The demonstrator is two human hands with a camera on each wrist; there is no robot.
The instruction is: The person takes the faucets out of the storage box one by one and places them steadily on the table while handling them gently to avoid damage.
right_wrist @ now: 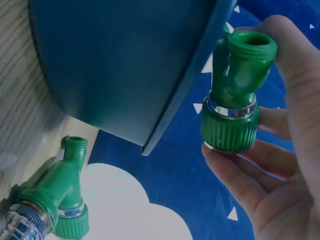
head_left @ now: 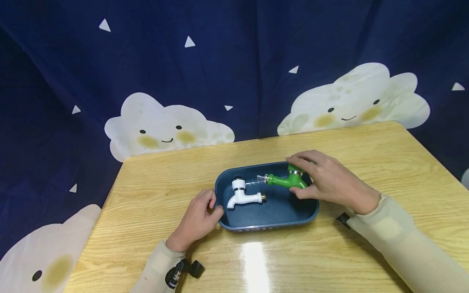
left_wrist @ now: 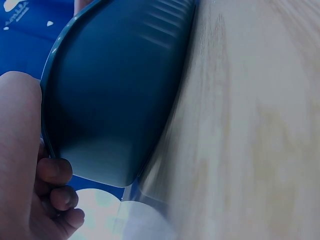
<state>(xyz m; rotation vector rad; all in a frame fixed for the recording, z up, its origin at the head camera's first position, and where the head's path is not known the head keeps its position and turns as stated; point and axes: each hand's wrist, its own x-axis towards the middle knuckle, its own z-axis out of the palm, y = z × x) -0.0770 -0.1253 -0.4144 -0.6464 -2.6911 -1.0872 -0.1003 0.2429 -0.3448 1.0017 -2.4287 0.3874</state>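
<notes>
My right hand [head_left: 322, 177] holds a green faucet [head_left: 283, 182] with a silver collar and a threaded metal end. Thumb and fingers span its ribbed knob and spout, above the right end of a dark blue tub [head_left: 289, 211]. Inside the tub's left half lies a white faucet [head_left: 243, 197] with a brass-coloured tip. At the tub's left end, my left hand [head_left: 199, 217] grips the rim between thumb and curled fingers. The right wrist view shows the held green faucet [right_wrist: 235, 95] close beside the rim, its spout opening upward.
A second green faucet [right_wrist: 62, 195] lies on the table beyond the tub in the right wrist view; the head view mostly hides it behind my right hand. The wooden table [head_left: 157, 183] ends at a dark blue curtain [head_left: 227, 61] with cloud pictures.
</notes>
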